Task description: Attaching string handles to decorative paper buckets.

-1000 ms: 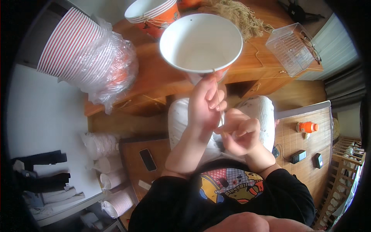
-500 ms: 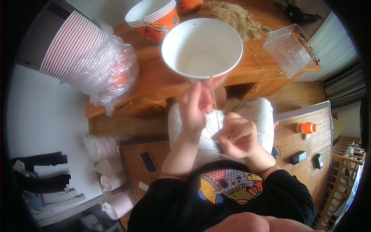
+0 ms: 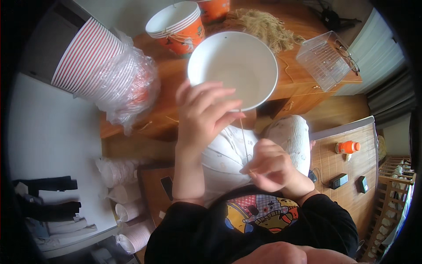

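The white-lined bucket [image 3: 237, 64], the landmark here, stood with its mouth toward the wearer, overlapping the near edge of the counter [image 3: 169, 75] in view; what bore its weight was hidden. A thin cord [image 3: 244, 140] ran fairly straight from the bucket's near rim down to the right hand [image 3: 270, 165], which pinched it between thumb and fingers on the wearer's side of the bucket. The left hand [image 3: 204, 108] lay across the bucket's near left rim, fingers spread and slightly blurred; whether it grasped the wall or only touched it could not be told.

The step looked like drawing the cord snug at the rim. Doing it well probably called for the left hand to steady the wall beside the cord, while the right pulled evenly and in line, since a sharp tug might have torn the rim or tipped the bucket. A dark spot [image 3: 226, 38] on the bucket's far inner wall looked like a hole, worth keeping uncreased. The cord tangle [image 3: 263, 28] beyond the bucket, to its right, was best left clear of the pull.
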Demonstrator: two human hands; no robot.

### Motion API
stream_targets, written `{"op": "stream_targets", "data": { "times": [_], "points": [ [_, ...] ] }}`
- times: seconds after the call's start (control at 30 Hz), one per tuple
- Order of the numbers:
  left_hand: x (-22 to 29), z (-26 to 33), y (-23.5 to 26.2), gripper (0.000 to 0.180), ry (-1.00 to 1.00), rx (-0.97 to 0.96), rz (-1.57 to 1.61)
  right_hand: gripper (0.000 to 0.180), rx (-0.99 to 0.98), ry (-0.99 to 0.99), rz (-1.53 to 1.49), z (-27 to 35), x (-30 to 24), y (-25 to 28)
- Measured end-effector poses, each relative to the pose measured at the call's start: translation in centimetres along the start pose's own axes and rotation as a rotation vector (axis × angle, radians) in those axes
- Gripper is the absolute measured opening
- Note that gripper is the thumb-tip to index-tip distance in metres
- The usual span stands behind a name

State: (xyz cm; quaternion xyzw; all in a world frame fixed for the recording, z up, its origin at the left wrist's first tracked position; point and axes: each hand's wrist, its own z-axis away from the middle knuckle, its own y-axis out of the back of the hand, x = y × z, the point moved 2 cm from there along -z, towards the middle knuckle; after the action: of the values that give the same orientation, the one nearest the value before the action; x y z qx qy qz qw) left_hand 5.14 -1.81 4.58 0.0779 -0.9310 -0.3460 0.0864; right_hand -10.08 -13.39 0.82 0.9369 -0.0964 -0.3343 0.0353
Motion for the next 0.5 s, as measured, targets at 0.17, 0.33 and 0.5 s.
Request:
{"op": "stream_targets", "data": {
  "times": [0.17, 0.33, 0.5],
  "points": [
    [0.0, 1.7, 0.3, 0.024, 0.007, 0.061, 0.144, 0.017, -0.002, 0.002, -0.184, -0.9, -3.3, 1.8],
    [1.3, 3.6, 3.5, 0.019, -0.126, 0.038, 0.300, 0.026, 0.376, 0.270, 0.061, -1.2, -4.9, 4.6],
    [1.0, 4.9, 7.8, 0.011, -0.156, -0.188, 0.796, 0.031, 0.169, 0.213, 0.127, -3.4, -3.6, 7.8]
  ]
}}
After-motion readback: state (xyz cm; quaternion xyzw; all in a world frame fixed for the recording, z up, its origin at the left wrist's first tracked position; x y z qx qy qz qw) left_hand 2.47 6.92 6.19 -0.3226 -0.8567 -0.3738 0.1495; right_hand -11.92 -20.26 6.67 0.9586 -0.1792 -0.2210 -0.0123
